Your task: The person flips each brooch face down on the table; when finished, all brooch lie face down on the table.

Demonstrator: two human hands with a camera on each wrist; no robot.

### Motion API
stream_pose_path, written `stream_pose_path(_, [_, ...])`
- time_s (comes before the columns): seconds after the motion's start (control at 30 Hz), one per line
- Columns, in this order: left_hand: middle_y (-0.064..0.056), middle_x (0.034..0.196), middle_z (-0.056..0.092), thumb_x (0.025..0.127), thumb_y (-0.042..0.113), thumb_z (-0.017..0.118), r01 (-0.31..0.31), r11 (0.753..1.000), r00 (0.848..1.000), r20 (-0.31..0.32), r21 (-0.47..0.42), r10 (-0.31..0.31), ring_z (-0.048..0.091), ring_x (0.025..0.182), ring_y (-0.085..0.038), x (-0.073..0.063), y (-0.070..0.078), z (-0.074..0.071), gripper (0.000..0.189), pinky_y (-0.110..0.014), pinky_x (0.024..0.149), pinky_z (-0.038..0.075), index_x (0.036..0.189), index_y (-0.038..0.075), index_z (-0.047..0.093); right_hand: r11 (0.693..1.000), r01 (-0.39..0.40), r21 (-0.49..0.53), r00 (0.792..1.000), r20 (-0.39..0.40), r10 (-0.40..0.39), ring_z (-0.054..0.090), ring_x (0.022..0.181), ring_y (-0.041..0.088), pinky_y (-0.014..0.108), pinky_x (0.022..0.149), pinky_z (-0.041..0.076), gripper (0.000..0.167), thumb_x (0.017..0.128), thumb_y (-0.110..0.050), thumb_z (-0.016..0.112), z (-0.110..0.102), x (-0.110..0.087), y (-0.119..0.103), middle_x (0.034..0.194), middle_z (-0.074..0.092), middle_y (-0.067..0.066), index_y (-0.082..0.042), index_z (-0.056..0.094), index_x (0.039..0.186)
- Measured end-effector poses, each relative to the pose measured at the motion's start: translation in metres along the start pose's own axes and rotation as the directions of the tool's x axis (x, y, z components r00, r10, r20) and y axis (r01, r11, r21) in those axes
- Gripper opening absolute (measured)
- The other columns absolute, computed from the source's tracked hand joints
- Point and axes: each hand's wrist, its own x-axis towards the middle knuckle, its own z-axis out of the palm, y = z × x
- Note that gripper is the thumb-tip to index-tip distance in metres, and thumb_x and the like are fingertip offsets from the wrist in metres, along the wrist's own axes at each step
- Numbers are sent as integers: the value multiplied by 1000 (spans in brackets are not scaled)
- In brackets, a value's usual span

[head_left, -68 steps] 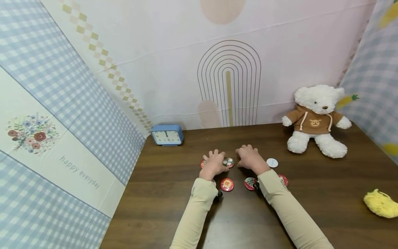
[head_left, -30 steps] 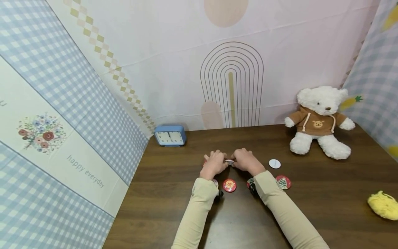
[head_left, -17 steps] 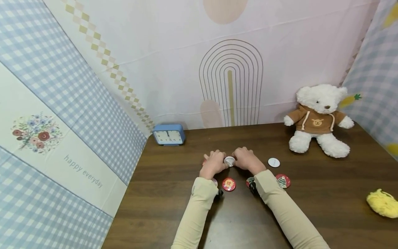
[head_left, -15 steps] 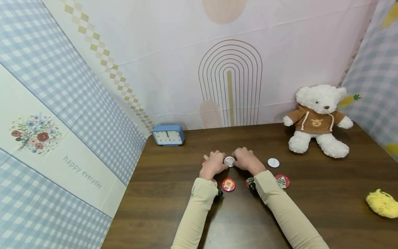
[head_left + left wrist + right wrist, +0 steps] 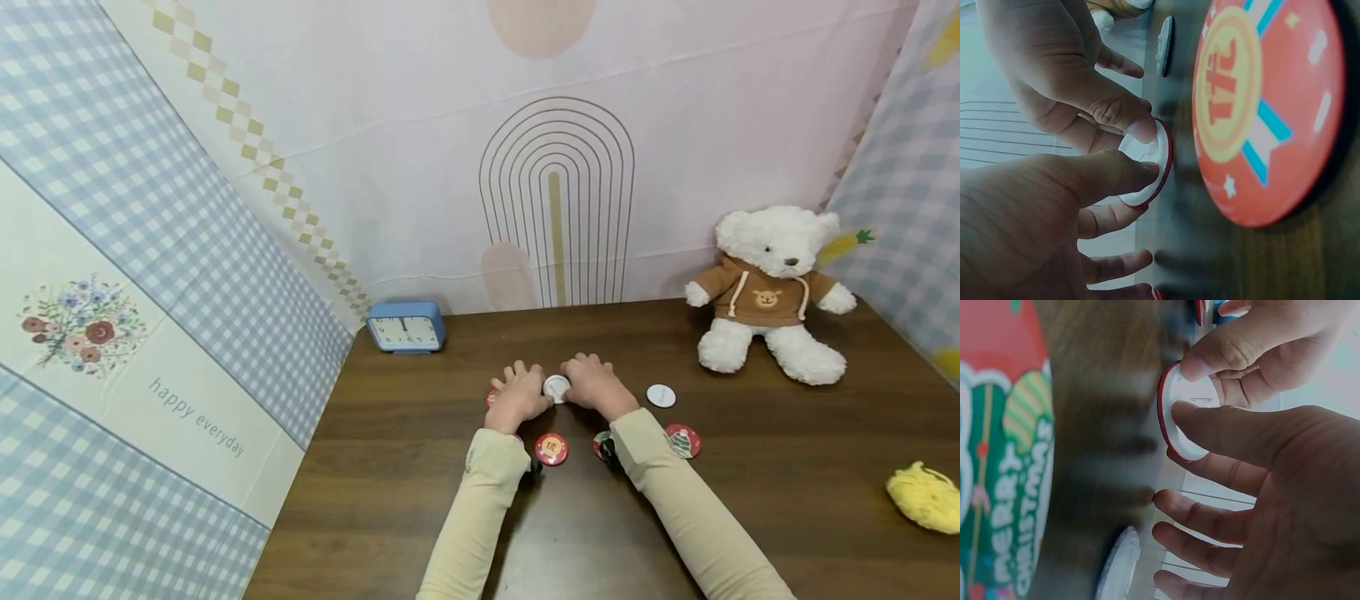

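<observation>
A round pin badge [image 5: 557,389] is held between both hands, its white back with a pin toward the person and a red rim showing in the wrist views. My left hand [image 5: 517,396] pinches its left side with thumb and forefinger; my right hand [image 5: 597,385] pinches the right side the same way. In the left wrist view both thumbs press on the white back [image 5: 1147,152]. The badge's printed front is hidden. Beside the left fingers a red badge [image 5: 491,397] is mostly covered. Below the hands lies a red badge with a gold character [image 5: 552,449].
A Merry Christmas badge [image 5: 1004,456] lies under the right wrist, another badge [image 5: 519,440] partly under the left. To the right are a white badge [image 5: 661,396] and a red tree badge [image 5: 682,441]. A blue clock [image 5: 406,327], teddy bear [image 5: 765,292] and yellow yarn [image 5: 925,497] stand around.
The badge lay printed side up between the separated hands. The right hand came in from the right, both hands took hold, and the badge was flipped to show its white back.
</observation>
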Motion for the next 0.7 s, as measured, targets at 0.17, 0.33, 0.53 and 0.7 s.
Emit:
stream_pose_path(0.17, [-18,121,47,94,33,71,19,1000,1000,-4,-16,-19,41,119,-41,-2,-2,1,31,-64,96,29,111,10,58,1000,-2,15,1000,-7,2,52,102,42,60,85,41,18,86,-12,78,2,0,-2,106,60,19,-5,72,101])
stream_pose_path(0.33, [-19,124,46,94,34,71,27,1000,1000,1,-15,-27,40,120,-41,-3,-2,1,33,-64,97,28,111,10,57,1000,1,17,1000,-7,-1,51,100,40,59,84,40,9,86,-12,78,2,1,-3,105,60,18,-8,73,93])
stream_pose_path(0.53, [-19,126,47,94,36,71,30,999,1000,3,16,-30,42,119,-40,-2,-1,2,37,-64,96,29,117,9,58,1000,12,7,1000,3,-12,50,98,41,59,82,39,7,87,-11,77,2,3,-2,102,59,17,-10,72,83])
stream_pose_path(0.7, [-19,129,47,95,38,69,30,999,999,12,24,-30,42,122,-41,-2,-1,2,35,-66,99,28,116,11,59,1000,29,-2,1000,3,-29,51,101,42,60,83,40,3,88,-10,76,3,5,0,104,60,17,-8,75,90])
